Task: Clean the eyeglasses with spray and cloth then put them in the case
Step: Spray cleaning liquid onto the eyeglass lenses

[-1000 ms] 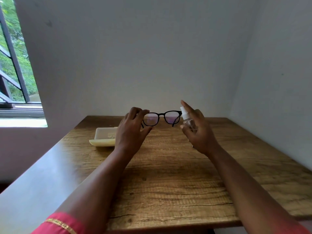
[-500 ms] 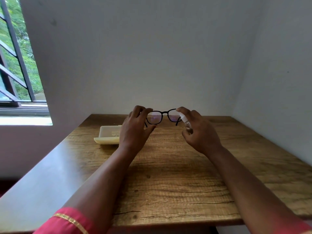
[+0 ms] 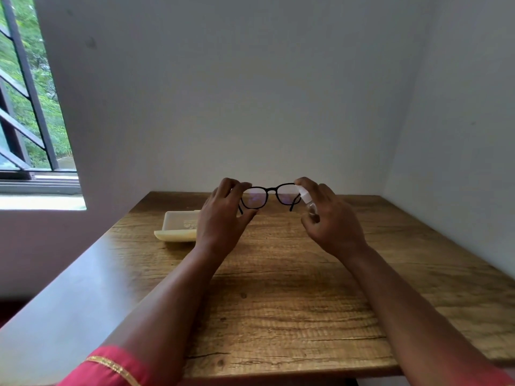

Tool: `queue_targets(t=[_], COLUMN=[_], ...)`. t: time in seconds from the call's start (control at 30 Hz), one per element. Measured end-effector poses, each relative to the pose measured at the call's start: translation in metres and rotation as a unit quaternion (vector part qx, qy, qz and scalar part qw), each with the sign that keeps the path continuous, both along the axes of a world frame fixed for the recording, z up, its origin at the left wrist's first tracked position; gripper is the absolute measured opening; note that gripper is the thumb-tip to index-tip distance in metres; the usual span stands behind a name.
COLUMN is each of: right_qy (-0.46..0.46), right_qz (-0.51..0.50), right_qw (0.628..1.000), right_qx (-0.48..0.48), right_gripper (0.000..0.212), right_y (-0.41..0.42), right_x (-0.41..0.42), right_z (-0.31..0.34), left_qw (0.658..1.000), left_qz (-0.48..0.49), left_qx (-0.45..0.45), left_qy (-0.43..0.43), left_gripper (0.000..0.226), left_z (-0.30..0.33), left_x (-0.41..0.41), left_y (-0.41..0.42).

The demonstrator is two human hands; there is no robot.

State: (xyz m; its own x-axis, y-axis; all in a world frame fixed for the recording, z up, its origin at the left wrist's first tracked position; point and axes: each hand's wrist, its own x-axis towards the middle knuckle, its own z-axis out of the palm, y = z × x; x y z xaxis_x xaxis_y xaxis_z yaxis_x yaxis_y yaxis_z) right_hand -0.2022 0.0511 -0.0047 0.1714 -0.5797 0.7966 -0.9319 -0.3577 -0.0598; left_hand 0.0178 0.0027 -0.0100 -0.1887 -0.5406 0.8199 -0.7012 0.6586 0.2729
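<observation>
Black-framed eyeglasses (image 3: 271, 195), temples unfolded

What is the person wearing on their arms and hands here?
Both forearms are bare. The left hand and right hand show no gloves. A red sleeve with a gold band covers the left upper arm; a sliver of red shows at the right.

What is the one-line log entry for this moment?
stage: spraying | left hand: holds eyeglasses | right hand: holds spray bottle at lens | case: on table
</observation>
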Motion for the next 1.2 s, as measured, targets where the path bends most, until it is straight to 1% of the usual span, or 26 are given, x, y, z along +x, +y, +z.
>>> queue_targets(t=[0.2, 0.33, 0.4, 0.47, 0.63, 0.73, 0.83, 1.2], right_qy=[-0.011, -0.013, -0.007, 0.013, 0.086, 0.086, 0.083, 0.088], right_qz=[-0.006, -0.052, -0.059, -0.040, 0.029, 0.043, 0.038, 0.022], right_qw=[1.000, 0.998, 0.997, 0.998, 0.996, 0.995, 0.996, 0.996], right_qx=[-0.011, -0.043, -0.053, -0.050, -0.006, 0.001, 0.002, -0.021], right_gripper=[0.068, 0.071, 0.071, 0.070, 0.071, 0.065, 0.063, 0.067], right_y=[0.001, 0.002, 0.004, 0.004, 0.002, 0.001, -0.002, -0.002], right_x=[-0.001, -0.002, 0.000, 0.006, 0.032, 0.043, 0.043, 0.037], right_z=[0.000, 0.001, 0.001, 0.002, -0.002, -0.005, -0.006, -0.004], left_qw=[1.000, 1.000, 1.000, 1.000, 1.000, 1.000, 1.000, 1.000], left_qz=[-0.001, -0.002, -0.004, -0.004, -0.008, -0.015, -0.015, -0.010], left_qx=[0.000, 0.002, 0.003, 0.004, 0.004, 0.000, -0.001, 0.000], left_qy=[-0.004, -0.006, -0.005, -0.007, -0.005, -0.003, -0.011, -0.024], left_gripper=[0.051, 0.051, 0.051, 0.052, 0.050, 0.047, 0.048, 0.052], left_z=[0.000, 0.000, 0.000, 0.000, 0.002, 0.002, 0.001, 0.000], left_x=[0.000, 0.000, -0.001, -0.001, -0.001, -0.001, -0.003, -0.004], left_y=[0.001, 0.000, 0.000, 0.001, 0.003, 0.005, 0.006, 0.005])
